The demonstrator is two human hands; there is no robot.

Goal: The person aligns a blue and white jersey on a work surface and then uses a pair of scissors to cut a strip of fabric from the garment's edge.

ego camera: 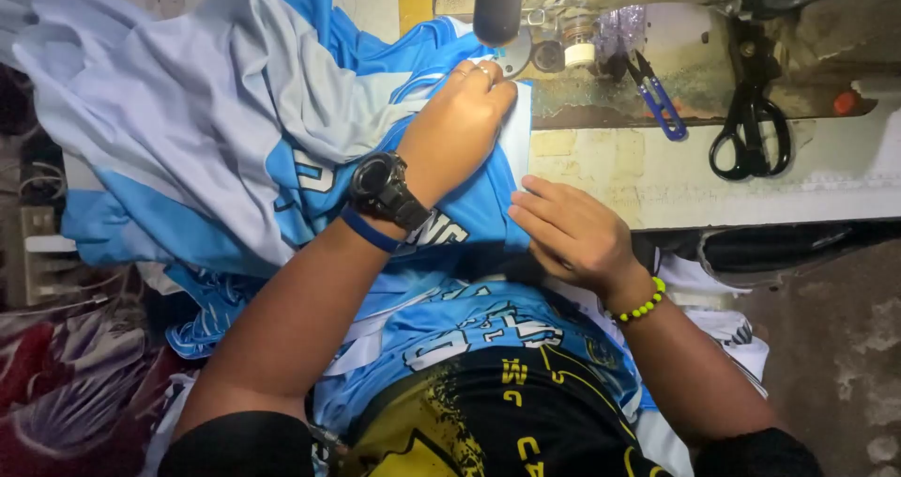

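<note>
Worn cream sewing table [601, 172] stands over a stained concrete floor [835, 346].

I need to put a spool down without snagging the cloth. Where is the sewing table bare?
Bare: the pale table strip between the right hand and the black scissors. Crowded: blue fabric under the left hand.

black scissors [748, 130] and blue thread snips [660, 97] lie on the table [713, 181]
</note>
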